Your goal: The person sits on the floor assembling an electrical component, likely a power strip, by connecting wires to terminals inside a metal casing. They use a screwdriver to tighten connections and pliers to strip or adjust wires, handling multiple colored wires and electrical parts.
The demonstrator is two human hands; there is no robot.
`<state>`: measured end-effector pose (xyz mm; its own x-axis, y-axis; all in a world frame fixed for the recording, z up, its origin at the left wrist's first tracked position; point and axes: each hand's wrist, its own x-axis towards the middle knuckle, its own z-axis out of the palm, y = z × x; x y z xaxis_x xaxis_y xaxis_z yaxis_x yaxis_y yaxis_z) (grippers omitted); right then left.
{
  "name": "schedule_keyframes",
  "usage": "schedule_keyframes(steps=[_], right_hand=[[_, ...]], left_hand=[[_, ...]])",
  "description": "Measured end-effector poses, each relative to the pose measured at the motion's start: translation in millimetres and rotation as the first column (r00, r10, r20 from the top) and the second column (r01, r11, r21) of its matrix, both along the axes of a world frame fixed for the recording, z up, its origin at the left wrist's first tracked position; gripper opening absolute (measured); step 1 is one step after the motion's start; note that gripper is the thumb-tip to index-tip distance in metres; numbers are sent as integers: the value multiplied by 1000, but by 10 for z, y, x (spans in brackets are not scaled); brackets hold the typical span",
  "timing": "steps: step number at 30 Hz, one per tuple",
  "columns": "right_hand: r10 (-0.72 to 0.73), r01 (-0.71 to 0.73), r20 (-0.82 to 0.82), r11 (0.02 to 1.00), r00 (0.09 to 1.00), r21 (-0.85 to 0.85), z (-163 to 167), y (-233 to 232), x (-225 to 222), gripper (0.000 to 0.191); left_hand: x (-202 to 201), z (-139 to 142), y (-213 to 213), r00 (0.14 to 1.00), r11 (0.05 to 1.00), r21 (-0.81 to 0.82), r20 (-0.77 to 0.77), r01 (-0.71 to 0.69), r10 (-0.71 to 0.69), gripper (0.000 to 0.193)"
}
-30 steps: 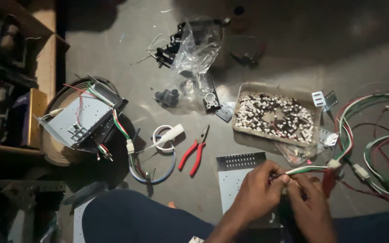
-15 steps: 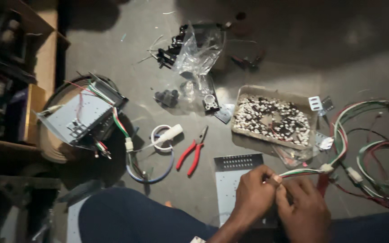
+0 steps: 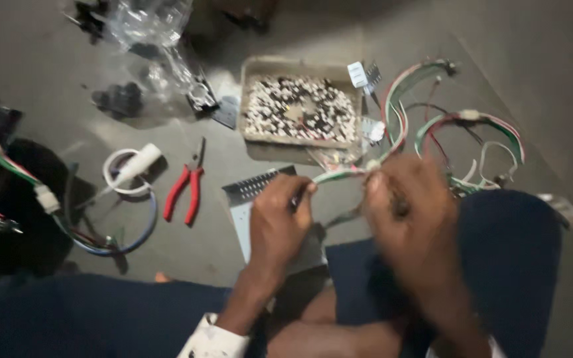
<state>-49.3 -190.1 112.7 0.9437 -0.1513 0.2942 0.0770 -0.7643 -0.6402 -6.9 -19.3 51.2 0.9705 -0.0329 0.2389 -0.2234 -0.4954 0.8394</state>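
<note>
My left hand (image 3: 278, 213) and my right hand (image 3: 407, 211) meet over my lap, both closed on a bundle of coloured wires (image 3: 339, 175). The bundle runs from between my fingers up and to the right into looping red, green and white wire harnesses (image 3: 467, 126) with small connectors. The right hand is blurred, so its exact grip is unclear. A perforated grey metal plate (image 3: 250, 193) lies under my left hand.
On the concrete floor sit a shallow tray (image 3: 298, 68) of small black-and-white parts, red-handled pliers (image 3: 187, 189), a white coil with a plug (image 3: 127, 170), a crumpled clear plastic bag (image 3: 148, 26), small black parts (image 3: 118, 99) and more wiring at the left edge (image 3: 41, 199).
The camera has moved right and closer, so the open metal box at left has left view. My hands stay together on the wires; the right hand moves quickly and blurs.
</note>
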Motion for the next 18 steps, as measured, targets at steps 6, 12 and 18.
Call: schedule_keyframes(steps=[6, 12, 18], right_hand=[[-83, 74, -27, 970, 996, -233, -350, -1294, 1046, 33], [-142, 137, 12, 926, 990, -351, -804, -2090, 1678, 37], [-11, 158, 246, 793, 969, -589, -817, -2001, 1740, 40]], left_hand=[[91, 25, 110, 987, 940, 341, 155, -7, -49, 9], [125, -42, 164, 982, 898, 436, 139, 54, -127, 15], [126, -208, 218, 987, 894, 426, 10, 141, -161, 15]])
